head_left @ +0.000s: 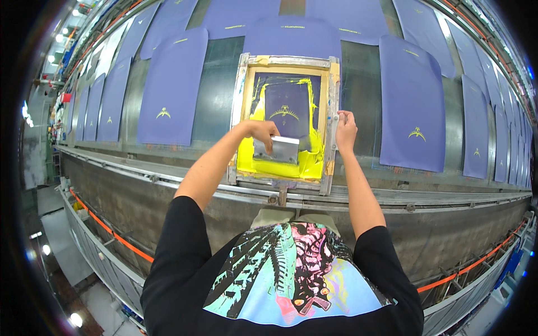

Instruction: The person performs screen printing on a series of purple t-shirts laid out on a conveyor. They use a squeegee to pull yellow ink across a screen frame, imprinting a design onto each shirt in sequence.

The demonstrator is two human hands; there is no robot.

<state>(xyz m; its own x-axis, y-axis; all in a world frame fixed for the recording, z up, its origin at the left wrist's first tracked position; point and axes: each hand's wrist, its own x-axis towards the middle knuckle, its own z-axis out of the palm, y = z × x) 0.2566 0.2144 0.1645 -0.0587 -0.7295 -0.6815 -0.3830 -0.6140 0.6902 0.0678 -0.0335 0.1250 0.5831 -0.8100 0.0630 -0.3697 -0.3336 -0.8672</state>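
1. Partly hidden, the squeegee [284, 149] shows only its metal-grey back; your left hand [262, 132] covers its top edge, fingers curled tight around it.
2. It stands in yellow ink inside the printing screen [332, 120], over a purple panel [170, 89]; your right hand [345, 126] pinches the frame's right rail.

Single head view, steeply downward, close above the printing table [358, 193].

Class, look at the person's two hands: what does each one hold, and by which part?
The left hand grips a metal squeegee along its top edge, inside the yellow-inked printing screen. The right hand grips that screen's right frame rail.
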